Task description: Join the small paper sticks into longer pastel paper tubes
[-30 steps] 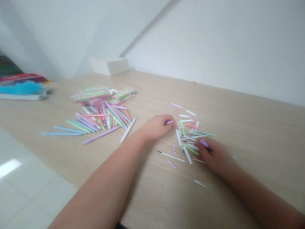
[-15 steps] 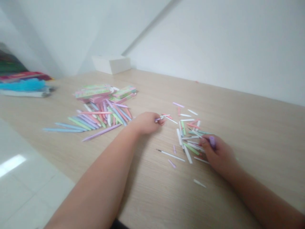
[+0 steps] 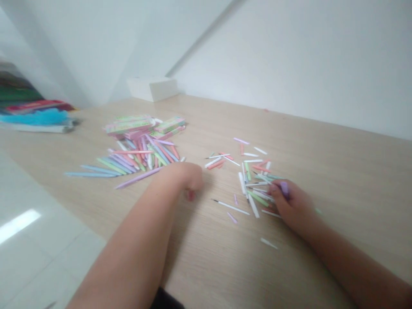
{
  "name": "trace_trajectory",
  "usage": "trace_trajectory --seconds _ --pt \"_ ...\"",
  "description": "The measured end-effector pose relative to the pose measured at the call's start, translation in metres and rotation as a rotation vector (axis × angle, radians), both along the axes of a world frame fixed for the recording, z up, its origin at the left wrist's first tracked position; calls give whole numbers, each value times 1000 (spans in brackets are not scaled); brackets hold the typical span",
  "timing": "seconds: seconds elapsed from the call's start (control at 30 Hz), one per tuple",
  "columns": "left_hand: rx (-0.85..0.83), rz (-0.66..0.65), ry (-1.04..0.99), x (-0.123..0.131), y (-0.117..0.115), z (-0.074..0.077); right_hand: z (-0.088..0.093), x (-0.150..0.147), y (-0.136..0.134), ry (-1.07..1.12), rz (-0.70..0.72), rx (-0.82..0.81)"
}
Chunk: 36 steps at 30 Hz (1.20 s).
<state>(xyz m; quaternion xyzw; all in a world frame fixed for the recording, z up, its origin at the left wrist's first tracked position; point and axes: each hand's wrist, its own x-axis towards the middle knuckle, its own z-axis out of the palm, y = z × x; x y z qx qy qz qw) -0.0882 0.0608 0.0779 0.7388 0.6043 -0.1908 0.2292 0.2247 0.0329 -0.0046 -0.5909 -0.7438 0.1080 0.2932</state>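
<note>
Notably, the right hand (image 3: 291, 206) was pinched narrowly on a lilac pen piece (image 3: 284, 189), beside the scattered pen parts (image 3: 254, 180) lying at 3 o'clock from the left hand (image 3: 185, 180). That hand was curled and blurred, with a small pink piece (image 3: 190, 195) showing beneath it; whether it gripped the piece could not be told. Pastel pens (image 3: 141, 156) and green-and-pink boxes (image 3: 144, 124) lay at 10 o'clock on the table (image 3: 322, 266). Risk: a knuckle dragged across the loose parts could shift or mix them.
</note>
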Motion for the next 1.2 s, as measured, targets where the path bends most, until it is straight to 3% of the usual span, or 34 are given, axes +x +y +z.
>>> trace_trajectory --seconds 0.13,0.47,0.67,0.83,1.0,1.2 --pt "-21 -24 13 5 -4 -1 0 1 0 -41 31 33" --pt "106 -88 59 10 -5 -11 -1 0 0 -47 29 41" --pt "121 -115 -14 10 -1 -17 -2 0 1 -45 54 44" --pt "164 -65 -46 6 2 -13 -4 2 1 -20 46 38" --pt "82 -84 12 -2 -3 -7 -5 2 3 -26 55 60" --pt "72 -130 -27 6 -4 -16 -4 1 2 -21 48 50"
